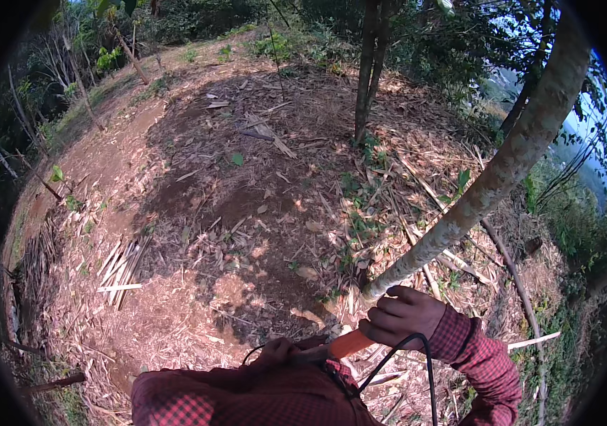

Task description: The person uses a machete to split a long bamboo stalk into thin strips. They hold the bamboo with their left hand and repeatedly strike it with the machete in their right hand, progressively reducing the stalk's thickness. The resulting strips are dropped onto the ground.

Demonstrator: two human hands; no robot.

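My right hand [404,317] is closed, its fingers curled round one end of a tool with an orange-brown handle [349,344]. From the handle a darker, flat, blade-like part [309,355] runs left across the front of my body; its exact kind is hard to make out. Near that part is my left hand [276,351], in shadow with its fingers bent closed. What the left fingers grip is hidden. A thin black cable [430,369] loops below my right wrist. Red-and-black checked sleeves [484,366] cover my arms.
A pale tree trunk [474,199] leans up to the right just beyond my right hand. Two slim dark trunks [369,78] stand farther off. Split sticks [122,270] lie piled at left. Dry leaves and branches litter the slope; a long branch [520,284] lies right.
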